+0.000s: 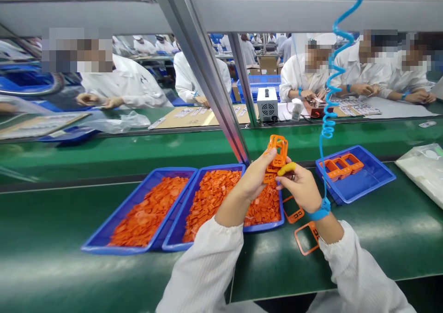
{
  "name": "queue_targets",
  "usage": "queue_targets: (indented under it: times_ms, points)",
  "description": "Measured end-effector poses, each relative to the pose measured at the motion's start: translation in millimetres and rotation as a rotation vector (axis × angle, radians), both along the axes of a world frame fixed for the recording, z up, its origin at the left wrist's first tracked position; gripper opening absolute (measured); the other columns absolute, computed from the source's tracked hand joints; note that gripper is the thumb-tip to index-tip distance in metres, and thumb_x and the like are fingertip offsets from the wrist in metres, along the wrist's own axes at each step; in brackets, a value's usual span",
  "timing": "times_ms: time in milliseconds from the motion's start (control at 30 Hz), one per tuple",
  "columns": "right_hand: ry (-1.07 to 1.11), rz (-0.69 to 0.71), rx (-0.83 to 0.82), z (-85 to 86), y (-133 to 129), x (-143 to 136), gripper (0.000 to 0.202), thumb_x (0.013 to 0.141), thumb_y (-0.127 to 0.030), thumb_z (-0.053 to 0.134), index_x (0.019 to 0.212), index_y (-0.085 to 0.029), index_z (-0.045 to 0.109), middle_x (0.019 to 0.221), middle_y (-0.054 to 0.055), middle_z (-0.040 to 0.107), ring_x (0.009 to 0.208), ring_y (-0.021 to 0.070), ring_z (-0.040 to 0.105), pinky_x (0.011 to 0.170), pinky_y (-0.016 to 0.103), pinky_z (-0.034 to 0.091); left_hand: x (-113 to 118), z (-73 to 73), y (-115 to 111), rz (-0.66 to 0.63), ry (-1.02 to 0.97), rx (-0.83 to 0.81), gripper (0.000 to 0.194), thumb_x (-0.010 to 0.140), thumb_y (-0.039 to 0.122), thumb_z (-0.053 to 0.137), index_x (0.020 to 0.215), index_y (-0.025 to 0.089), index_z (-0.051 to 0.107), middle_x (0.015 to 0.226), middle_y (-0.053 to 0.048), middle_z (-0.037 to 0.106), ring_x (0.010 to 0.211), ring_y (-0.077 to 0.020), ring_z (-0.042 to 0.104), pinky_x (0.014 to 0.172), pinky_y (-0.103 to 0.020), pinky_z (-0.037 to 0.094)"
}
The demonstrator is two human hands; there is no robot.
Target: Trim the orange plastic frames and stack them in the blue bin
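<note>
My left hand (pixel 254 177) is closed around several orange plastic frames (pixel 279 149), held upright above the bins. My right hand (pixel 301 188), with a yellow cover on one finger, is pinched at the lower end of these frames; its fingertips partly hide what they grip. Beneath my right forearm, one loose orange frame (pixel 294 217) and another orange frame (pixel 298 242) lie on the green bench. Small orange parts fill the left blue bin (pixel 116 216), the middle blue bin (pixel 176 223) and the right blue bin (pixel 281 215), which my arms partly cover.
A blue tray (pixel 363 188) with several orange frames stands at the right, beside a plastic bag (pixel 424 172). The coiled blue cord (pixel 337 68) hangs down to my right wristband (pixel 320 210). A slanted metal post (pixel 204 59) rises ahead. Co-workers in white sit across the bench.
</note>
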State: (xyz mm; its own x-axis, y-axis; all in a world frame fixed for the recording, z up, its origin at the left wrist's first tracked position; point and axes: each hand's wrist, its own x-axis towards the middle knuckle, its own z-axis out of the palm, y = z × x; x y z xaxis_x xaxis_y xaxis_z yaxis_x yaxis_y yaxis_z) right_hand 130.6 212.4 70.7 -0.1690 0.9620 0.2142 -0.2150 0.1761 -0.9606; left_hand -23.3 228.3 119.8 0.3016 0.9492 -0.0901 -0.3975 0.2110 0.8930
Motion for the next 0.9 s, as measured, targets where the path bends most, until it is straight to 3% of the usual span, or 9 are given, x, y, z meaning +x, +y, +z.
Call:
queue_targets:
  times_ms: [200, 367, 567, 700, 900]
  points:
    - [0.134, 0.026, -0.069, -3.9, 2, -8, 0.038, 0.078, -0.03, 0.093, 0.103, -0.027, 0.063, 0.116, 0.001, 0.074, 0.084, 0.0187, 0.07, 0.068, 0.032, 0.068, 2, 2.8, -3, 0.025, 0.044, 0.042, 0.051, 0.089, 0.059, 0.088, 0.115, 0.017, 0.076, 0.093, -0.006, 0.078, 0.063, -0.0161, 0.067, 0.048, -0.024, 0.049]
    - [0.258, 0.061, -0.167, -2.5, 3, -12, 0.056, 0.071, -0.03, 0.099, 0.115, -0.029, 0.065, 0.105, -0.001, 0.073, 0.084, 0.019, 0.069, 0.067, 0.029, 0.064, 5, -3.4, 0, 0.03, 0.049, 0.062, 0.06, 0.088, 0.07, 0.083, 0.115, 0.016, 0.077, 0.092, -0.007, 0.078, 0.057, -0.0144, 0.063, 0.044, -0.024, 0.044]
    - [0.436, 0.189, -0.389, -4.8, 4, -6, 0.054, 0.066, -0.029, 0.107, 0.108, -0.025, 0.073, 0.091, -0.004, 0.073, 0.076, 0.0133, 0.066, 0.067, 0.023, 0.059, 4, -2.6, -1, 0.097, 0.052, 0.117, 0.063, 0.087, 0.071, 0.085, 0.115, 0.015, 0.076, 0.106, -0.01, 0.081, 0.082, -0.0204, 0.076, 0.066, -0.027, 0.057]
    - [0.46, 0.25, -0.422, -7.5, 6, -6, 0.042, 0.064, -0.03, 0.108, 0.095, -0.022, 0.081, 0.088, -0.002, 0.075, 0.071, 0.0119, 0.062, 0.064, 0.023, 0.057, 5, -0.6, -4, 0.1, 0.082, 0.133, 0.065, 0.088, 0.072, 0.082, 0.119, 0.016, 0.076, 0.112, -0.011, 0.082, 0.087, -0.0223, 0.077, 0.066, -0.027, 0.055]
    - [0.506, 0.203, -0.439, -11.5, 7, -9, 0.039, 0.061, -0.025, 0.107, 0.091, -0.021, 0.083, 0.089, 0.0, 0.079, 0.071, 0.0131, 0.064, 0.064, 0.025, 0.056, 8, -5.1, -4, 0.08, 0.085, 0.135, 0.066, 0.088, 0.073, 0.081, 0.117, 0.014, 0.076, 0.112, -0.012, 0.083, 0.083, -0.0219, 0.076, 0.06, -0.026, 0.053]
